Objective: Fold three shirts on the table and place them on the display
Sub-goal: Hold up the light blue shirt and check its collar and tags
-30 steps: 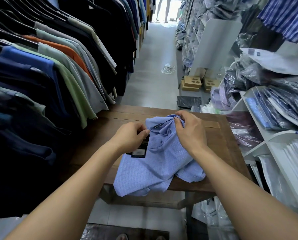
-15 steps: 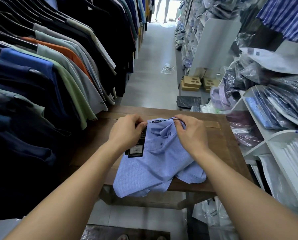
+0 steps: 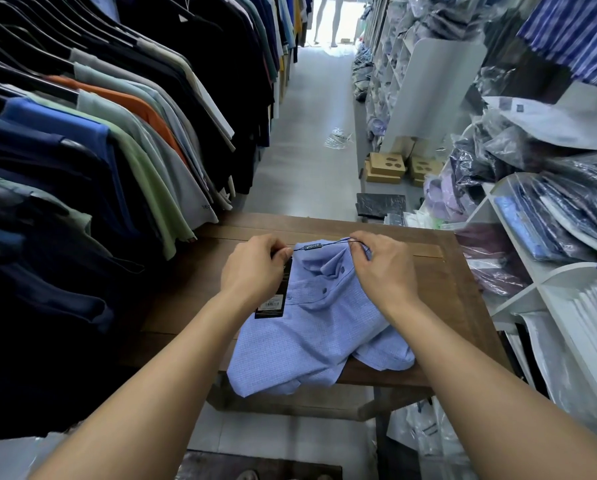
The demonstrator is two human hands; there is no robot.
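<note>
A light blue collared shirt [image 3: 310,336] lies rumpled on the brown wooden table [image 3: 459,306], its hem hanging over the near edge. A black price tag [image 3: 272,299] hangs at the shirt's left side from a thin black string [image 3: 319,246] stretched above the collar. My left hand [image 3: 252,268] pinches the left end of that string by the tag. My right hand [image 3: 381,271] pinches the string's right end at the collar, its palm over the shirt's right shoulder.
A rack of hanging shirts [image 3: 117,140] crowds the table's left side. White shelves [image 3: 546,282] with bagged shirts [image 3: 567,209] stand at the right. Cardboard boxes [image 3: 385,168] and a plastic bag [image 3: 338,137] lie on the aisle floor beyond the table.
My left hand has moved up and left from the tag, drawing the string taut across the collar. My right hand stays at the collar. The shirt lies slightly flatter.
</note>
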